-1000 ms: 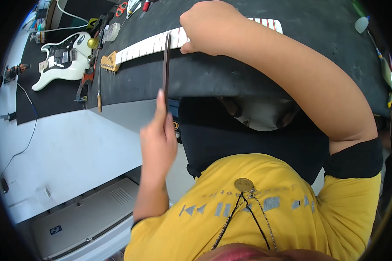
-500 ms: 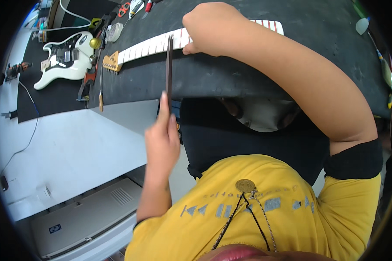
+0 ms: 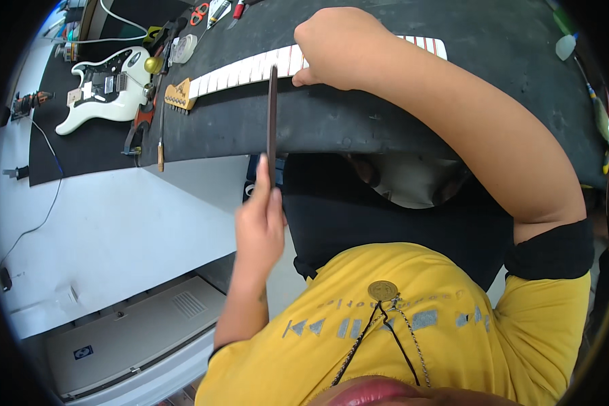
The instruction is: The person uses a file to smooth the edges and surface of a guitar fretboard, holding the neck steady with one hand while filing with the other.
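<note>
A guitar neck (image 3: 233,72) lies across the dark bench, its fretboard covered with white strips between the frets and its wooden headstock (image 3: 179,97) at the left. My left hand (image 3: 260,227) is closed round the near end of a long dark file (image 3: 272,128), its index finger stretched along it. The file's far tip rests over the middle of the fretboard, roughly square to the neck. Just right of the file, my right hand (image 3: 345,47) grips the neck from above, thumb on the near edge; its other fingers are mostly hidden.
A white guitar body (image 3: 108,91) lies on a black mat at the left. Between it and the headstock are a wooden-handled tool (image 3: 160,155) and a roll of tape (image 3: 184,49). Orange scissors (image 3: 199,13) and a red-handled tool (image 3: 238,10) lie at the back.
My left hand has drawn the file a little toward me across the fretboard. The right hand keeps its hold on the neck. The whole view has shifted slightly.
</note>
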Tool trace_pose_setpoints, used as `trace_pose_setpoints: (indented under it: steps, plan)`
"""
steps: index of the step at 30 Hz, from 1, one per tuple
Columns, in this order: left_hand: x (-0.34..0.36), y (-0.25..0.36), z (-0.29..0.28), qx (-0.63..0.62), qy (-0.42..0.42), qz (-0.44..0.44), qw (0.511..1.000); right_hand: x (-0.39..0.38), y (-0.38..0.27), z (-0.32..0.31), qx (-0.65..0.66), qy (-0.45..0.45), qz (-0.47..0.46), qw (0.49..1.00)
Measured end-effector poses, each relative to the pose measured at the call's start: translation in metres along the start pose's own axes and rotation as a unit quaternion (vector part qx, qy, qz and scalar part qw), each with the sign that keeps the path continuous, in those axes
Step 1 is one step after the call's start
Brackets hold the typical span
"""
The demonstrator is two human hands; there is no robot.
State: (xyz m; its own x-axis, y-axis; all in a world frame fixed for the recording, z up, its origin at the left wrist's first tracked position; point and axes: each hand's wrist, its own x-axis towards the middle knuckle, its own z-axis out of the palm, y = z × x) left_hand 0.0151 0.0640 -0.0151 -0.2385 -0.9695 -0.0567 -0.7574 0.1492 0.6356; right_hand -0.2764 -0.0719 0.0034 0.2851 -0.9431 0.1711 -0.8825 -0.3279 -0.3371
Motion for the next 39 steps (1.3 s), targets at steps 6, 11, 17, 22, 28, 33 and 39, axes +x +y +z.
trace_pose_setpoints:
  steps: [6, 11, 17, 22, 28, 33, 39]
  plan:
    - [0.139, 0.07, -0.013, 0.05, -0.051, -0.023, 0.997, 0.009, -0.001, 0.002, -0.024, -0.001, 0.012, 1.0]
    - [0.063, 0.022, 0.0, -0.015, -0.023, -0.015, 1.0, 0.006, 0.009, 0.011, -0.018, 0.0, 0.032, 0.999]
    - [0.023, 0.01, -0.005, -0.006, -0.006, -0.016, 1.0, 0.002, 0.001, 0.005, -0.004, 0.002, 0.006, 1.0]
    - [0.135, 0.068, -0.015, 0.024, -0.042, -0.046, 0.998, 0.01, 0.0, 0.01, -0.018, 0.022, -0.003, 1.0]
    - [0.024, 0.006, -0.01, 0.008, -0.016, -0.018, 1.0, 0.008, 0.008, 0.011, -0.013, 0.006, 0.034, 0.999]
    - [0.026, 0.009, -0.009, 0.0, -0.01, -0.005, 1.0, 0.003, 0.002, 0.002, 0.005, 0.007, 0.005, 1.0]
    - [0.139, 0.069, -0.01, 0.046, -0.036, -0.011, 0.998, 0.001, 0.0, -0.003, 0.0, 0.026, -0.007, 1.0]
